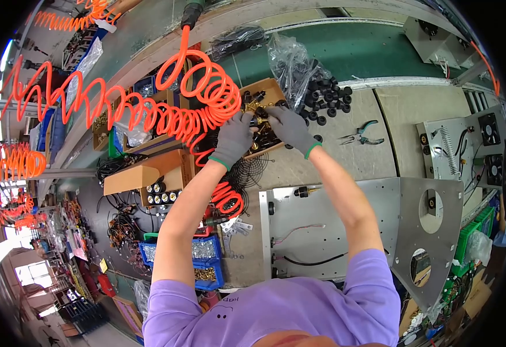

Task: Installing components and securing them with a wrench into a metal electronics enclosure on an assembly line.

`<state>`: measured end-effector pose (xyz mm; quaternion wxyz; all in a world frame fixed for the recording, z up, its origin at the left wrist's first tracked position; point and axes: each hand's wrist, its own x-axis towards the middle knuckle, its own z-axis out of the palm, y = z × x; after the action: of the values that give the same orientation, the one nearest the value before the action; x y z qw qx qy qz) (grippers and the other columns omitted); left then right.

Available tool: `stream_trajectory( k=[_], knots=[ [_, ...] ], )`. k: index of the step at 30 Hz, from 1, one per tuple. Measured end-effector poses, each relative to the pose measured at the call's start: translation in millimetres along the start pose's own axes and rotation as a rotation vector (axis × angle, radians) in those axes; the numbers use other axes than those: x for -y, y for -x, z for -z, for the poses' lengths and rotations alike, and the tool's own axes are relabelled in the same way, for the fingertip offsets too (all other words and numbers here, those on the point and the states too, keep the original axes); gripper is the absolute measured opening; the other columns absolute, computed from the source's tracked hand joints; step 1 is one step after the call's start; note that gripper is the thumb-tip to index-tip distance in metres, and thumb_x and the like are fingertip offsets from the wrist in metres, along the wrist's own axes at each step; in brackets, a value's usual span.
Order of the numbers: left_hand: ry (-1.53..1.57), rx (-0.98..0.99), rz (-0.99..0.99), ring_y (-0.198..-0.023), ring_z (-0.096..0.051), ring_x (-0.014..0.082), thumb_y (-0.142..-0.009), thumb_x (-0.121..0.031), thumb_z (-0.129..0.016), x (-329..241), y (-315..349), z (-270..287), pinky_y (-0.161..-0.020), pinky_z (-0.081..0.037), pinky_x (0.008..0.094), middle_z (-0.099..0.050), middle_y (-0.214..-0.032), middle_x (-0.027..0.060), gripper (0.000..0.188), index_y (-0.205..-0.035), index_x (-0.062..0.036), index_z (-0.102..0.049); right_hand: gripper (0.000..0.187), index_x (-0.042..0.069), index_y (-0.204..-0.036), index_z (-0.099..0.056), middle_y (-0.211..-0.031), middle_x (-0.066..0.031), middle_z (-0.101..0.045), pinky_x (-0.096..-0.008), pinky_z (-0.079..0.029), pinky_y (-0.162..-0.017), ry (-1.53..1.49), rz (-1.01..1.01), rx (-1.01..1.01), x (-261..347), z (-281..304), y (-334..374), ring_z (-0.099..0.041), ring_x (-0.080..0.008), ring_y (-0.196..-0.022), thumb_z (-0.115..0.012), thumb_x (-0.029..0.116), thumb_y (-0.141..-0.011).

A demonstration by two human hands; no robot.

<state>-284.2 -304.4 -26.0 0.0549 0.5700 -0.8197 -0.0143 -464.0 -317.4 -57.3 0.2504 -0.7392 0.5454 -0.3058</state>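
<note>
Grey gloves with green cuffs cover both of my hands, which meet over an open cardboard box (271, 89) of black-and-brass fittings (264, 137). My left hand (234, 139) is closed at the box's left side, its fingertips round a small dark fitting (254, 122). From the right, my right hand (290, 128) reaches in with bent fingers pressed together near that piece; what they pinch is too small to make out. Loose black caps (325, 101) lie just beyond my right hand. Below my hands, another black-and-brass fitting (305, 191) rests on a grey metal panel (334, 214).
An orange coiled air hose (206, 92) hangs close to my left hand. Pliers (361, 134) lie to the right on the bench. At left stand a carton of fittings (143, 178) and blue bins (206, 274) of small hardware. A clear plastic bag (287, 58) sits at the back.
</note>
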Motion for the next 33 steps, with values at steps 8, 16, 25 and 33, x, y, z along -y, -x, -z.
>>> stream_trajectory(
  k=[8,16,25,33],
  knots=[
    [0.022,-0.125,-0.076,-0.085,-0.056,0.0319,-0.076,-0.023,-0.066,0,1,3,-0.068,-0.047,0.0409,-0.053,-0.095,0.0114,0.04,-0.109,-0.0083,-0.049,0.026,0.001,-0.105,-0.058,-0.09,-0.0146,-0.064,-0.0324,-0.047,-0.075,-0.678,-0.015,0.064,-10,-14,-1,-0.062,-0.0226,-0.083,-0.057,0.018,-0.086],
    [0.067,-0.016,-0.087,-0.092,-0.055,0.0317,-0.077,-0.024,-0.063,-1,4,1,-0.074,-0.046,0.0408,-0.053,-0.1,0.0134,0.041,-0.113,-0.0103,-0.05,0.018,0.002,-0.098,-0.062,-0.095,-0.0115,-0.06,-0.0306,-0.045,-0.068,-0.687,-0.306,0.286,1,-5,-5,-0.058,-0.0187,-0.082,-0.057,0.005,-0.081],
    [0.058,-0.106,-0.114,-0.086,-0.057,0.0328,-0.077,-0.024,-0.065,8,-1,-3,-0.069,-0.047,0.042,-0.053,-0.097,0.0124,0.041,-0.112,-0.0098,-0.049,0.028,0.01,-0.097,-0.064,-0.103,-0.0111,-0.058,-0.0344,-0.046,-0.081,-0.096,0.206,-0.086,-13,-4,-3,-0.057,-0.0253,-0.093,-0.048,0.002,-0.075],
    [-0.019,0.029,-0.059,-0.089,-0.056,0.0311,-0.079,-0.028,-0.062,6,4,-6,-0.073,-0.045,0.0412,-0.053,-0.099,0.0124,0.038,-0.111,-0.0107,-0.051,0.03,0.014,-0.089,-0.068,-0.098,-0.0051,-0.062,-0.0367,-0.045,-0.085,-0.025,0.041,0.138,0,-1,-3,-0.056,-0.0248,-0.098,-0.046,0.003,-0.073]
  ],
)
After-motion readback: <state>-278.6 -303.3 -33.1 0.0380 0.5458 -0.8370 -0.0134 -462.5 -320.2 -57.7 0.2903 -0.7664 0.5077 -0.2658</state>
